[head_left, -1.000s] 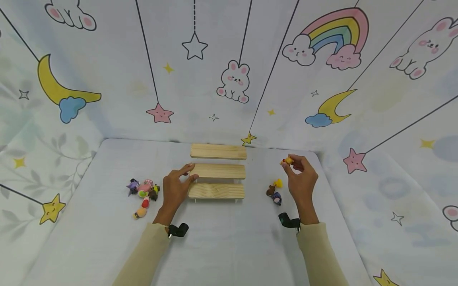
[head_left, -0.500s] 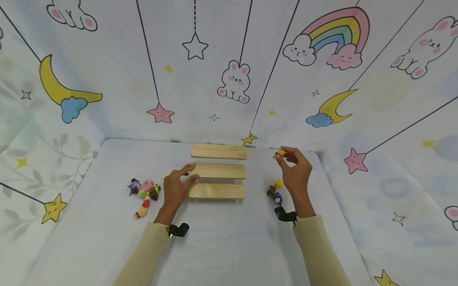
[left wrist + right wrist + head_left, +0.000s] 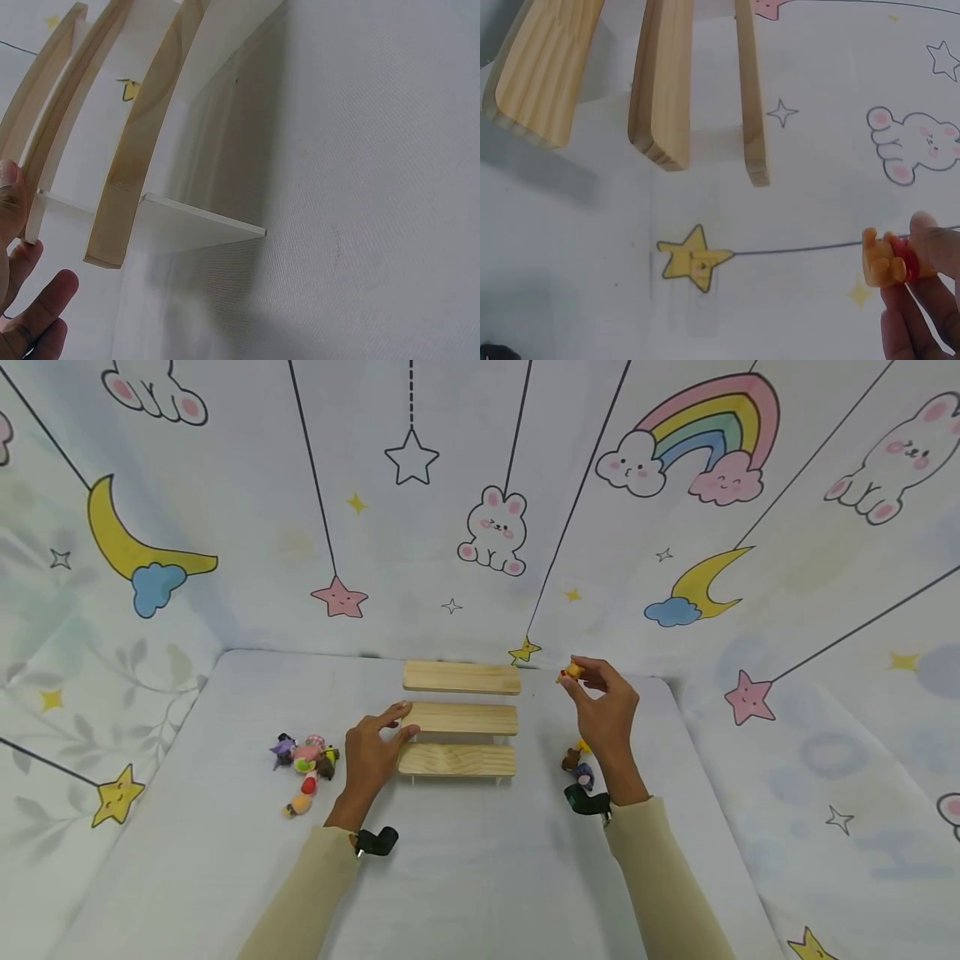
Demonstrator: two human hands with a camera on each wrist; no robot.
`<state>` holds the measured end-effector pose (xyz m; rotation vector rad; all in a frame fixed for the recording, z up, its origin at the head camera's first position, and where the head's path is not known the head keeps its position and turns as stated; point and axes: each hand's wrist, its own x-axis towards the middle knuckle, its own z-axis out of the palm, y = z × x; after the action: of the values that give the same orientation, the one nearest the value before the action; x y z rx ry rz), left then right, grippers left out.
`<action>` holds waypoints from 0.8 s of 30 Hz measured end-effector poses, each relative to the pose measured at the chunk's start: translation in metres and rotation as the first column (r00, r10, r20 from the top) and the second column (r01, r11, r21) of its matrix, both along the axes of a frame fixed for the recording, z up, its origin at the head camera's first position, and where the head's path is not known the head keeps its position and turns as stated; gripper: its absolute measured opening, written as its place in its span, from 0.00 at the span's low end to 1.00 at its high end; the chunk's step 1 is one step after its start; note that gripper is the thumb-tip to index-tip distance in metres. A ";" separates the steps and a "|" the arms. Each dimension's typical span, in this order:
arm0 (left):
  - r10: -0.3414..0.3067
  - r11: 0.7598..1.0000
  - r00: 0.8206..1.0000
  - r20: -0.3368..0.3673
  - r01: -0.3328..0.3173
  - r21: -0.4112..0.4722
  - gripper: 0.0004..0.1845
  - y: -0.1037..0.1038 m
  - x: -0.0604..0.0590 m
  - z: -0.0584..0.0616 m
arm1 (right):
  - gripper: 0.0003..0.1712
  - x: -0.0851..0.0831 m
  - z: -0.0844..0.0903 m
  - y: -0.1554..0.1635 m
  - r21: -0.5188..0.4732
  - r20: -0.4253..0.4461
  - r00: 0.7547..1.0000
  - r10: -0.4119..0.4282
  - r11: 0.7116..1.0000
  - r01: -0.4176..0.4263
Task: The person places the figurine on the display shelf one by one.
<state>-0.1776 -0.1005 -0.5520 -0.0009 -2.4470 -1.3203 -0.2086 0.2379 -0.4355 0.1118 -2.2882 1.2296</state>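
Nearest you, a cluster of toy figures (image 3: 305, 766) lies left of the tiered stand (image 3: 467, 719), whose left end your left hand (image 3: 371, 756) grips, and a smaller group of figures (image 3: 572, 760) lies to its right. Farther off, your right hand (image 3: 609, 706), narrowed in a pinch on a yellow figurine (image 3: 889, 262), has just swung in toward the stand, so the figurine now hangs off its right rear, apparently in transit, with no plank carrying a figure yet.
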 end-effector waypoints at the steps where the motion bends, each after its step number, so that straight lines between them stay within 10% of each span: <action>1: 0.000 1.000 1.000 -0.004 0.000 -0.002 0.26 0.000 0.000 0.000 | 0.20 -0.001 0.000 -0.001 0.001 0.004 1.000 0.003 1.000 -0.003; 24: -0.003 1.000 0.999 -0.042 0.003 -0.004 0.27 -0.002 -0.003 -0.005 | 0.21 -0.019 -0.004 -0.041 -0.002 0.046 0.991 0.126 0.992 -0.126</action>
<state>-0.1810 -0.1025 -0.5572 -0.0325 -2.4154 -1.3041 -0.2279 0.1970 -0.4397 0.2348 -2.3521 1.3065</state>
